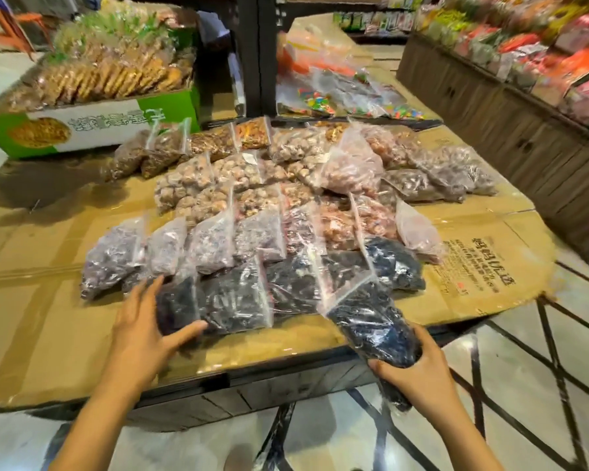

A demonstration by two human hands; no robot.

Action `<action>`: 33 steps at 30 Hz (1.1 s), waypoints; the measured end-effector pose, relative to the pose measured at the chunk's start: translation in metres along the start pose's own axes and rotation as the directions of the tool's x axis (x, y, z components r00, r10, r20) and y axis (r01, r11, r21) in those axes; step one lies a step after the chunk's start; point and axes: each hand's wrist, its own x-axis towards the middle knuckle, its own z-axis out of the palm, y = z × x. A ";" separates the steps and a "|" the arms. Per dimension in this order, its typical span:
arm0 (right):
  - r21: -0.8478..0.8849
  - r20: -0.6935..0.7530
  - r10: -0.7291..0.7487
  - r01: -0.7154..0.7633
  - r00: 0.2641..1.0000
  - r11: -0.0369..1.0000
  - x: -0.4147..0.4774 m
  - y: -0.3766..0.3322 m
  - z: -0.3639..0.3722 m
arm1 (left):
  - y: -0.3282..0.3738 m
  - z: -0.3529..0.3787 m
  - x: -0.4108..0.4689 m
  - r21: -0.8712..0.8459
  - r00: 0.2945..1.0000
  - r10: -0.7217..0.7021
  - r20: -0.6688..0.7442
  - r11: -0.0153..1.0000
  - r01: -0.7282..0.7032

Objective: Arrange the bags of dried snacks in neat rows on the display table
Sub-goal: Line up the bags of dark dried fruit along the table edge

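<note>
1. My right hand (419, 370) is clamped round the lower end of a clear zip bag of dark dried fruit (371, 321); the bag tilts up and to the left from my palm, its sealed top over the near row, its bottom hanging past the table edge.
2. My left hand (143, 329) lies spread, fingers apart, flat against the left end of the near row of dark bags (238, 300); the thumb presses the front of the leftmost bag, and the hand grips nothing.
3. The display table (31, 328) is covered in flattened cardboard; the near row of dark bags sits just inside its front edge, between my two hands.
4. Behind it a row of purplish bags (170, 246) leans in overlapping order; further back lie pale brown bags (211, 185) and pinkish bags (351, 164), less even, some piled on one another.
5. At the far left corner stands a green and white carton (92, 125) heaped with packed biscuits; bags of bright sweets (320, 100) lie beyond the rows beside a dark post (255, 52); a wooden counter (490, 107) of coloured packets runs along the right, well apart from the table.
</note>
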 end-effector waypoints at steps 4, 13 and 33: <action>-0.030 -0.024 0.003 -0.004 1.000 1.000 0.009 0.030 -0.074 | 0.089 0.050 -0.042 0.003 0.978 0.055 -0.202 0.998 -0.055; 0.139 -0.076 0.003 0.008 0.997 0.990 0.059 0.071 -0.182 | 0.234 0.152 -0.036 -0.273 0.976 -0.088 0.201 0.952 0.142; -0.202 0.307 -0.156 0.224 0.939 0.954 0.183 0.032 -0.177 | 0.267 0.178 0.067 -0.442 0.899 -0.180 0.400 0.821 0.361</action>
